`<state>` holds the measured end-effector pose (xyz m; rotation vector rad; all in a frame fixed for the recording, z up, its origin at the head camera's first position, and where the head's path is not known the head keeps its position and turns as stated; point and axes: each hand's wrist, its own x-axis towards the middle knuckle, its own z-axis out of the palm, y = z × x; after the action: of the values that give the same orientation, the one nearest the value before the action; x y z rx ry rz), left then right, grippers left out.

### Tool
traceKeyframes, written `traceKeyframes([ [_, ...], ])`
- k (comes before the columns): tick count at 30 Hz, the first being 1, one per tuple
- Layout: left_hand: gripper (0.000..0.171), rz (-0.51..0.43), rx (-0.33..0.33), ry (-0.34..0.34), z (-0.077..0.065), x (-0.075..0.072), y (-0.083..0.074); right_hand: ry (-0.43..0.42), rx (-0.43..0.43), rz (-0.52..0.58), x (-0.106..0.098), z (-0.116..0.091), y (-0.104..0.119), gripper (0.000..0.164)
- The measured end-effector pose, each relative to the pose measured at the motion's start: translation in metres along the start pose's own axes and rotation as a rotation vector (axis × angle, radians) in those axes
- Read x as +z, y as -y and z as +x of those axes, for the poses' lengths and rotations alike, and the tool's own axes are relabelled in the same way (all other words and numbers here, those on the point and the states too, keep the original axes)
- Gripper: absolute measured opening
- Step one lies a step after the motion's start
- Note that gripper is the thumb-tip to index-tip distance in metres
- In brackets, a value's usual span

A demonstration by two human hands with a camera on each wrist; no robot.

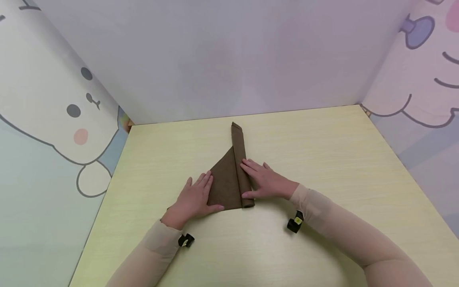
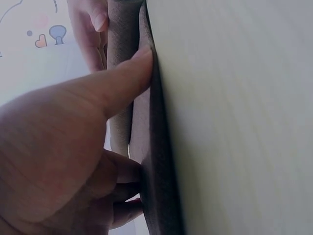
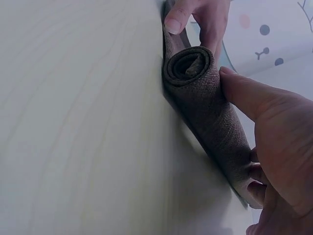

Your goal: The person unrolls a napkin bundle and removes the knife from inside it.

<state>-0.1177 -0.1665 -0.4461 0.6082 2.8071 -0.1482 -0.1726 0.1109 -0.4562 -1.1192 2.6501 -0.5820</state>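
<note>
A brown cloth (image 1: 226,181) lies on the table, its right side rolled into a tube and its left part a flat triangle. In the right wrist view the end of the roll (image 3: 190,68) shows a spiral of layers. My left hand (image 1: 193,197) rests spread on the flat part, fingers straight and thumb along the near edge. My right hand (image 1: 267,181) lies on the roll from the right, fingertips on top and thumb near its close end. The left wrist view shows the left thumb (image 2: 129,73) pressing on the cloth's edge.
The pale wooden table (image 1: 322,143) reaches back to a plain light wall (image 1: 215,59). Side panels with cartoon animals (image 1: 71,99) stand at left and right. Each wrist carries a small black camera (image 1: 295,222).
</note>
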Motion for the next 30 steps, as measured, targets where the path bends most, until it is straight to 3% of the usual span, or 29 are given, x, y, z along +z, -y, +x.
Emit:
traceKeyframes([
  [21,0.111,-0.022,0.008,-0.023,-0.006,0.005,0.011,-0.022,-0.002,0.007,0.005,-0.006,-0.006,0.100],
  [30,0.105,-0.013,0.011,-0.034,0.002,-0.010,-0.001,-0.097,0.008,-0.025,-0.001,0.002,0.003,0.094],
])
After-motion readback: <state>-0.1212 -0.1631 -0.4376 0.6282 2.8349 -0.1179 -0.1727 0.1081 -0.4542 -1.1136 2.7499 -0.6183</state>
